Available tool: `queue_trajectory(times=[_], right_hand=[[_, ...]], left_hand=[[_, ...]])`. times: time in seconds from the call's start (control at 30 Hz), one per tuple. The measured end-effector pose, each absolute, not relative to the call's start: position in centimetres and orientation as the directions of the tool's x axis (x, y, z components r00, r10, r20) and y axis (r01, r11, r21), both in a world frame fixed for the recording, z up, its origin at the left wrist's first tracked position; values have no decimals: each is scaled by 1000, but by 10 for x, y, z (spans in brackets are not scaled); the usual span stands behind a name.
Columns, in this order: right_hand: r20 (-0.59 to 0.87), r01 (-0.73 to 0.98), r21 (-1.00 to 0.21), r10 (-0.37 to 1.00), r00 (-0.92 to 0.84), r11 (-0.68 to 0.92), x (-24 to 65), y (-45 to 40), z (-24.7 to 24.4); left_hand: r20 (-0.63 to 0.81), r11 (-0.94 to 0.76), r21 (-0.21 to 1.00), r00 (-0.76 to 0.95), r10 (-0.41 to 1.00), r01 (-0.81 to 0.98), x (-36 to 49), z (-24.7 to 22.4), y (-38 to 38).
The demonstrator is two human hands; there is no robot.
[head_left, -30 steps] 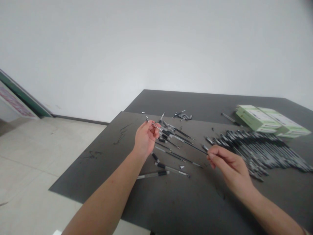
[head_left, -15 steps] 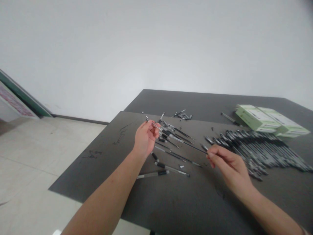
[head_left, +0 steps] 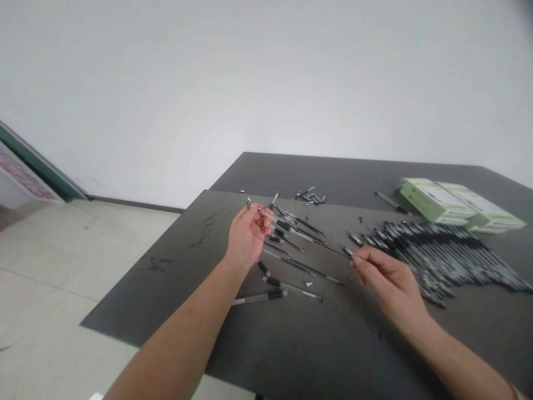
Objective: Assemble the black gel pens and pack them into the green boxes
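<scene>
My left hand [head_left: 247, 230] is closed on a clear pen barrel [head_left: 266, 213] with a black grip, which slants down to the right. Between thumb and fingers, my right hand [head_left: 385, 278] pinches the far end of a thin dark refill [head_left: 331, 250]. The refill runs in line with the barrel, its other end at or inside it; the exact joint is too small to tell. Below and around the barrel lie several loose refills and pen parts. A clear pen [head_left: 260, 298] with a black grip lies nearest me.
A wide row of black-and-clear pens [head_left: 449, 255] covers the right of the dark table [head_left: 291, 344]. Behind it stand green-and-white boxes [head_left: 441, 203], with a single pen [head_left: 393, 203] beside them. Small dark caps [head_left: 312, 197] lie towards the back.
</scene>
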State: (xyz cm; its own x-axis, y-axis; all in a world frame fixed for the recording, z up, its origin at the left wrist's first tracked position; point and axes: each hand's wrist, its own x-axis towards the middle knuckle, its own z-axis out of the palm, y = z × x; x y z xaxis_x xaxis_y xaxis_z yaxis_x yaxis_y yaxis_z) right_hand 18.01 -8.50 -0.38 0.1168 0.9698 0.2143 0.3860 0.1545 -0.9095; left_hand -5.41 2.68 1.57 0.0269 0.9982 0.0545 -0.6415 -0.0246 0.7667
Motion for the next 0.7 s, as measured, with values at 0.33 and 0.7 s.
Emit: queue_trajectory(times=[0.33, 0.7], right_hand=[[170, 430, -892, 985, 33, 140, 169, -84, -2], [86, 432, -898, 996, -16, 84, 161, -81, -15]], left_hand=[[129, -14, 833, 170, 977, -553, -42, 12, 17], [19, 125, 893, 312, 950, -433, -35, 3, 13]])
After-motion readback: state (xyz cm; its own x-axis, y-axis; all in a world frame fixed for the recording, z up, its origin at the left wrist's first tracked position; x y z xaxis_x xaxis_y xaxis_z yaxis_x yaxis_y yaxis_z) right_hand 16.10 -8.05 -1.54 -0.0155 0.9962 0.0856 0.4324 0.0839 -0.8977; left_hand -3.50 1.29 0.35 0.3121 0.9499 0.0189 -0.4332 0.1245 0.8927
